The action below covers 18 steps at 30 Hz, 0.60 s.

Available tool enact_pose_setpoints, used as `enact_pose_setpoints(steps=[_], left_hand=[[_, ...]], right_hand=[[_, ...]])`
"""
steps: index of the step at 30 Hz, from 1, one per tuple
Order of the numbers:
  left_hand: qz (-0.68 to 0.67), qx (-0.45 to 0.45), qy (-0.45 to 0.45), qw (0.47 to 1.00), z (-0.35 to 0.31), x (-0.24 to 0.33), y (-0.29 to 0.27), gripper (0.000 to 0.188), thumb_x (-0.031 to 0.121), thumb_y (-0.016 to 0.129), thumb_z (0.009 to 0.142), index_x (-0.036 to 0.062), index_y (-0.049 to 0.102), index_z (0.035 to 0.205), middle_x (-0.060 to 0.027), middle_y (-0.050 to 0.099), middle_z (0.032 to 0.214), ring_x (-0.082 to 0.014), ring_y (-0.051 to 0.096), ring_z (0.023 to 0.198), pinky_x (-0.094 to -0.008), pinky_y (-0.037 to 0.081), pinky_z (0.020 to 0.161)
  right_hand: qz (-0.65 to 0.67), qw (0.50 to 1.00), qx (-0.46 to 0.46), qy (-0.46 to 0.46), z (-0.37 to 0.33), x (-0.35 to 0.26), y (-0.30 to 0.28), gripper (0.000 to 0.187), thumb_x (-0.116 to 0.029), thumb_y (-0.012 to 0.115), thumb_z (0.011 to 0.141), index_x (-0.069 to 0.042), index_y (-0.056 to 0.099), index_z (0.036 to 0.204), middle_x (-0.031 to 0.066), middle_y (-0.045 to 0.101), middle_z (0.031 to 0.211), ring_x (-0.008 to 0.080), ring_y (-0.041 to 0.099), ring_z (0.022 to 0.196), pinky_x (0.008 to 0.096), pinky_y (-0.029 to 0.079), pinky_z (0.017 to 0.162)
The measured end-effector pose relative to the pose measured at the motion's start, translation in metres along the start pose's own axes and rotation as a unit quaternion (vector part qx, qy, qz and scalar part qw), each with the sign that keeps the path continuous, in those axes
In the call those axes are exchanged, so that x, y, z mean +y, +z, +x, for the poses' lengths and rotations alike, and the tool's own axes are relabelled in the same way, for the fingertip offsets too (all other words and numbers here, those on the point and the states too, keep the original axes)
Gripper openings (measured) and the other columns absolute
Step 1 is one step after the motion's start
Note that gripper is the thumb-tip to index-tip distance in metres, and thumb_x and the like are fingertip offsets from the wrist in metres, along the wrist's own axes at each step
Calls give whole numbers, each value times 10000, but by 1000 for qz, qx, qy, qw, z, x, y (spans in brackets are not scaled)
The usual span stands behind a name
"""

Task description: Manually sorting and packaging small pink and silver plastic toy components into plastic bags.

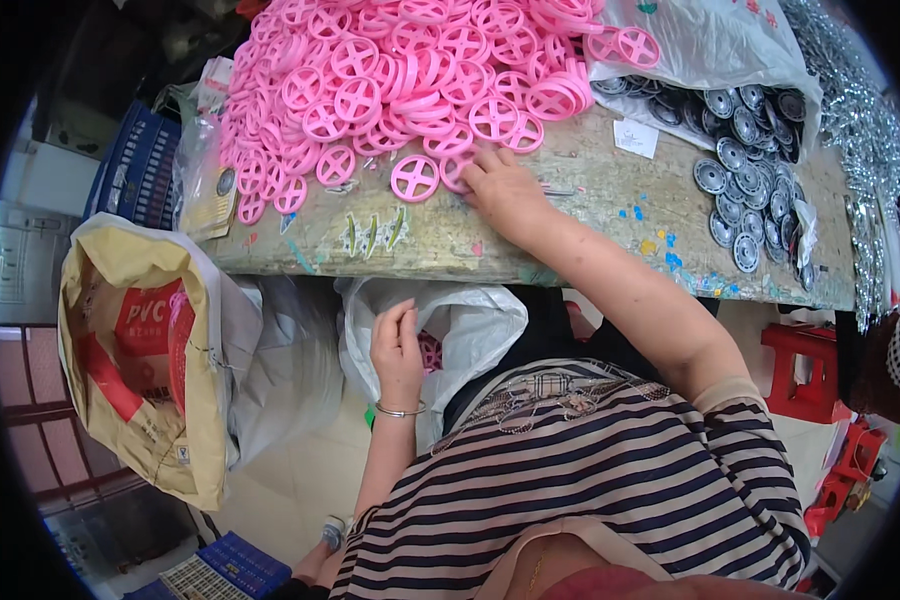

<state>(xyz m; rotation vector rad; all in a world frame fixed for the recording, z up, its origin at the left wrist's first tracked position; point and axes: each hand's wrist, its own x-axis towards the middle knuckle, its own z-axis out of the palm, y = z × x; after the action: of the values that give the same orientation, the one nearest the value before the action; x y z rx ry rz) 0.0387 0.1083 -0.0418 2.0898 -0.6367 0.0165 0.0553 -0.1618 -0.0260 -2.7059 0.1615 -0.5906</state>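
A large heap of pink plastic spoked wheels (410, 60) covers the far left and middle of the worktable. At its near edge, the curled fingers of my right hand (503, 197) are closed on the right side of one pink wheel (454, 172). Just left of it, another pink wheel (415, 178) lies flat. My left hand (398, 350), with a bangle at the wrist, is below the table edge over a white plastic bag (485, 325). Its fingers are stretched upward, and nothing shows in them. Inside the bag, a pink and dark wheel (430, 352) is partly hidden by this hand.
Silver-and-black wheel discs (745, 190) spill from a plastic bag (705, 50) at the table's right. Silver tinsel (865, 130) hangs beyond. A tall open paper sack (205, 400) stands at the left. Stickers (375, 233) lie near the table edge. A red stool (803, 375) stands at right.
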Motion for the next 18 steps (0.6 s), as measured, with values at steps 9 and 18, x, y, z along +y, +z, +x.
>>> enact_pose_setpoints(steps=[9, 18], left_hand=[[-435, 13, -96, 895, 43, 88, 50, 250, 76, 527, 952, -7, 544, 1187, -99, 628, 989, -157, 640, 832, -289, 551, 712], [-441, -205, -247, 838, 49, 106, 75, 259, 214, 495, 985, 6, 521, 1137, -94, 631, 973, -159, 665, 788, -271, 585, 580]], right_hand=[[443, 860, -148, 204, -36, -21, -105, 202, -236, 540, 946, -36, 568, 962, 41, 547, 784, 122, 505, 707, 282, 419, 632], [67, 982, 83, 159, -70, 129, -114, 280, -212, 559, 916, -27, 611, 1119, 170, 579, 1109, 287, 563, 995, 355, 467, 839]])
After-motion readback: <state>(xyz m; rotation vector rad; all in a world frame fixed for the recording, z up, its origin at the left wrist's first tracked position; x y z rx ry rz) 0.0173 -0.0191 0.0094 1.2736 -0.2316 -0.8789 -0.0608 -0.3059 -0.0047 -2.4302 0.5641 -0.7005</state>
